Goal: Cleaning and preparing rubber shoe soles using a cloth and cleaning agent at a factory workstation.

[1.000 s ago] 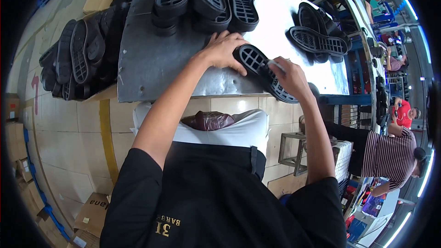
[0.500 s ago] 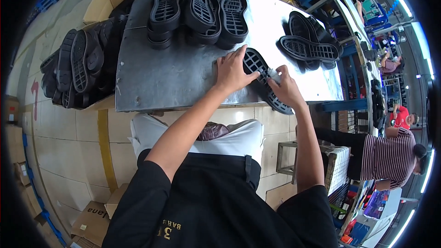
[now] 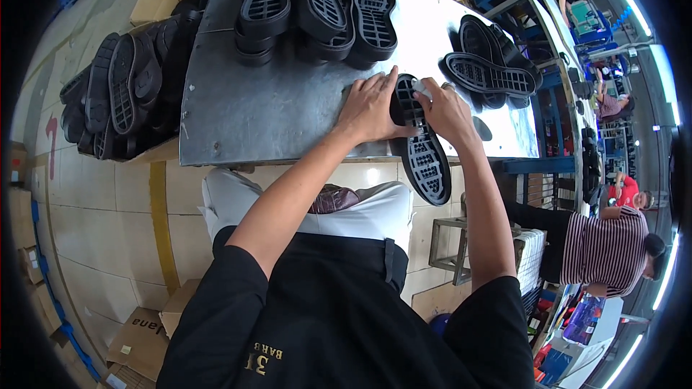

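- Black rubber shoe sole (image 3: 422,148) lies tread-up at the near edge of a grey metal worktable (image 3: 274,108), its heel end hanging over the edge toward the person.
- Left hand (image 3: 371,104) lies flat on the sole's upper part, fingers spread and pressing down, not curled around it.
- Right hand (image 3: 447,112) rests on the sole's right side, fingers bent against it and pinching a small pale object (image 3: 424,88).
- Stack of black soles (image 3: 317,7) sits at the table's far side.
- Another pile of soles (image 3: 486,65) lies to the right.
- More soles (image 3: 119,97) stand on edge left of the table.
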Demonstrator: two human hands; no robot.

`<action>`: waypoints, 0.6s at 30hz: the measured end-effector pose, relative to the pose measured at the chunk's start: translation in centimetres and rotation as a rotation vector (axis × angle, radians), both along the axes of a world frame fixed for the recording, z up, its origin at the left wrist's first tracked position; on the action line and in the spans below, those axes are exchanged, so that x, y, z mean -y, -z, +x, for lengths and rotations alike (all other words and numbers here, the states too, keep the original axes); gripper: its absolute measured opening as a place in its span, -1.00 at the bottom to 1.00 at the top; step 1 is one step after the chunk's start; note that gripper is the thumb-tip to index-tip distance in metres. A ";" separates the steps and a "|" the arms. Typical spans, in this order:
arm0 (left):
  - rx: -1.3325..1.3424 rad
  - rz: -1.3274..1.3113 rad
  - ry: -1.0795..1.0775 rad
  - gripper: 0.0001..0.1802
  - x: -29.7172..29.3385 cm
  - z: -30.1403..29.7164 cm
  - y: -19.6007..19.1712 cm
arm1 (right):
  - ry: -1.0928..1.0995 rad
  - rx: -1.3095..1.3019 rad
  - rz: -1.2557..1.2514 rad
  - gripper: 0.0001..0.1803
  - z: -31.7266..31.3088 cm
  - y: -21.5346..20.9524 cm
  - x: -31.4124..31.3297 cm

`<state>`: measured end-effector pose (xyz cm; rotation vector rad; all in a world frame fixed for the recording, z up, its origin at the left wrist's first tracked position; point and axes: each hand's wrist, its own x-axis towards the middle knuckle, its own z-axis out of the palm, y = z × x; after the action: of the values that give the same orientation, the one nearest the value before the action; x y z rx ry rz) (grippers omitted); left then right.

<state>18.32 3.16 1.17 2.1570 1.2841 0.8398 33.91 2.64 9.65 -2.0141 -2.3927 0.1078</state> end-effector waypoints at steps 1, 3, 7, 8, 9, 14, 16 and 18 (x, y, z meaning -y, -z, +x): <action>-0.013 0.014 -0.005 0.45 0.1 0.0 -0.1 | -0.018 0.032 0.051 -0.67 -0.3 -0.1 0.1; -0.011 0.029 -0.008 0.55 0.4 0.1 -0.3 | -0.008 0.082 0.037 -0.68 -1.1 -0.3 0.0; -0.068 0.007 -0.031 0.61 0.3 0.2 0.0 | -0.073 0.206 0.106 -0.70 -1.3 0.5 -1.2; -0.064 0.001 -0.031 0.61 0.2 0.3 0.3 | -0.136 0.253 0.160 -0.71 -1.2 0.8 -1.6; -0.055 0.016 -0.015 0.60 0.2 0.3 0.4 | -0.163 0.295 0.229 -0.71 -1.1 1.3 -1.9; -0.090 -0.001 0.022 0.51 0.5 0.2 0.3 | -0.172 0.401 0.221 -0.73 -2.4 1.3 -1.8; -0.120 0.074 0.008 0.44 0.4 0.2 0.3 | -0.276 0.449 0.221 -0.74 -2.4 1.2 -2.0; -0.145 0.057 0.023 0.41 0.3 0.2 0.2 | -0.318 0.462 0.241 -0.76 -2.4 1.2 -1.8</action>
<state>18.49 2.89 0.92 2.3100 1.3175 0.7302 31.53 4.44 8.44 -1.6802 -2.8010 -0.6816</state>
